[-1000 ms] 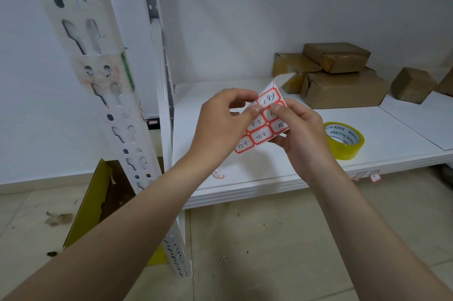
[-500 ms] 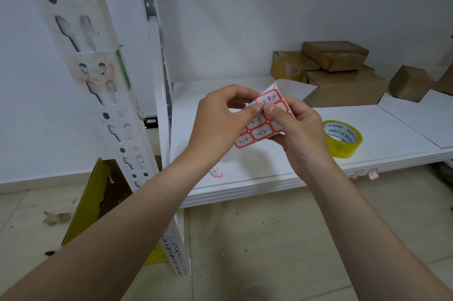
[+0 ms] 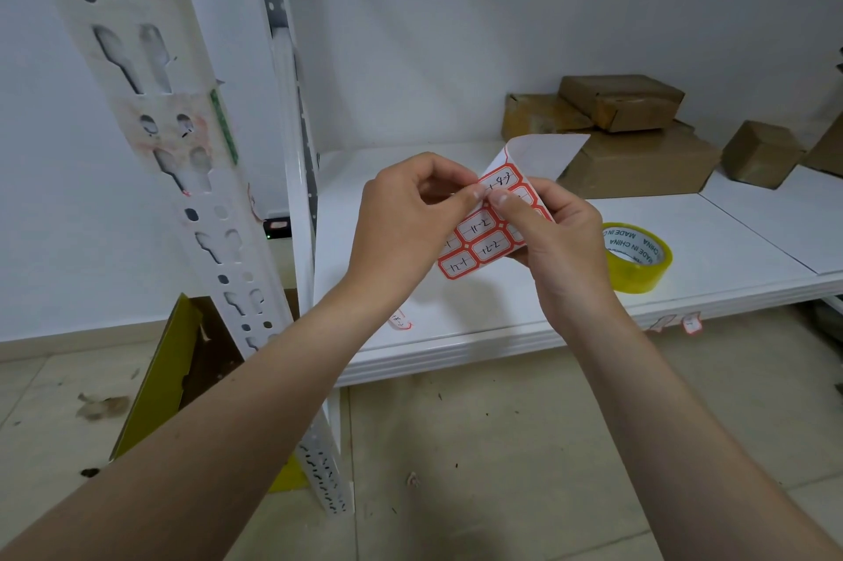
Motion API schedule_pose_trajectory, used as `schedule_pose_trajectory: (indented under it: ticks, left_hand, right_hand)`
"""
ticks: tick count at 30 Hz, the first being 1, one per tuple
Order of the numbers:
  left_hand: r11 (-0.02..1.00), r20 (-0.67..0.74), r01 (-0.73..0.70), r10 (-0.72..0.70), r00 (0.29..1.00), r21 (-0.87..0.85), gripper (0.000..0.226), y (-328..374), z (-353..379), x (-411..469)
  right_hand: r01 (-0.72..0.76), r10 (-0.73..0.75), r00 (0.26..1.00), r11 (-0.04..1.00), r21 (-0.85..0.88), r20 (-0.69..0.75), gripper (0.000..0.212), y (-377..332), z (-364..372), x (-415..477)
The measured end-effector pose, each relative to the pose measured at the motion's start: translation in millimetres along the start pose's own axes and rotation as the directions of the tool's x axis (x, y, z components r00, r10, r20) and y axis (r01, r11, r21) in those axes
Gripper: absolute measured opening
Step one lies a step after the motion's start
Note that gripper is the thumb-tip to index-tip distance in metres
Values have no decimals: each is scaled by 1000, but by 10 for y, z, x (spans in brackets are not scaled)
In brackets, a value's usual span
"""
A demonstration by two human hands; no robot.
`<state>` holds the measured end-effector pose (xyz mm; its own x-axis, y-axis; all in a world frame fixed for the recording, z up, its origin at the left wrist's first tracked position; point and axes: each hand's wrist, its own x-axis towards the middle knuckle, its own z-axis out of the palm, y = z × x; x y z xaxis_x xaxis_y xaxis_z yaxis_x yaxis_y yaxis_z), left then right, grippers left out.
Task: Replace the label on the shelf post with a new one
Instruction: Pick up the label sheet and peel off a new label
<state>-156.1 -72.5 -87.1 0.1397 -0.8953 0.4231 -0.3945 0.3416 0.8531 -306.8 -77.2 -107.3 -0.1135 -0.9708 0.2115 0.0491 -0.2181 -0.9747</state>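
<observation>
I hold a sheet of red-bordered labels with handwritten numbers over the white shelf. My right hand grips the sheet from behind, its thumb on the front. My left hand pinches the top label at the sheet's upper edge, where the backing paper is folded back. The white perforated shelf post stands at the left, with a patch of torn label residue at about head height.
A roll of yellow tape lies on the shelf right of my hands. Several cardboard boxes stand at the back. A loose label lies near the shelf's front edge. A yellow carton leans behind the post.
The backing paper at the sheet's top has folded further back. My left thumb and finger have closed on the top label. Both hands stayed in place.
</observation>
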Motion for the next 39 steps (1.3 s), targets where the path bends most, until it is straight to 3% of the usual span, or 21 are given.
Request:
schedule_pose_trajectory:
  ticks: [6, 11, 17, 21, 27, 39]
  left_hand:
    - [999, 5, 50, -50, 999, 5, 10, 2, 22, 8]
    - [992, -43, 44, -39, 998, 121, 7, 9, 31, 13]
    - [991, -13, 137, -137, 991, 7, 9, 5, 28, 41]
    - [972, 8, 216, -216, 976, -88, 19, -1, 19, 63]
    - [925, 99, 325, -311, 945, -196, 16, 54, 4, 45]
    - [878, 230, 438, -394, 890, -192, 8, 93, 6, 42]
  right_hand:
    - [40, -42, 998, 998, -55, -35, 5, 3, 6, -6]
    - [96, -104, 993, 983, -159, -49, 8, 28, 15, -16]
    - [154, -153, 988, 975, -159, 22, 8, 35, 7, -34]
    - [158, -157, 987, 949, -273, 22, 8, 74, -3, -39]
    - [201, -226, 974, 902, -382, -22, 17, 110, -9, -22]
    - [202, -272, 959, 849, -488, -76, 22, 174, -91, 34]
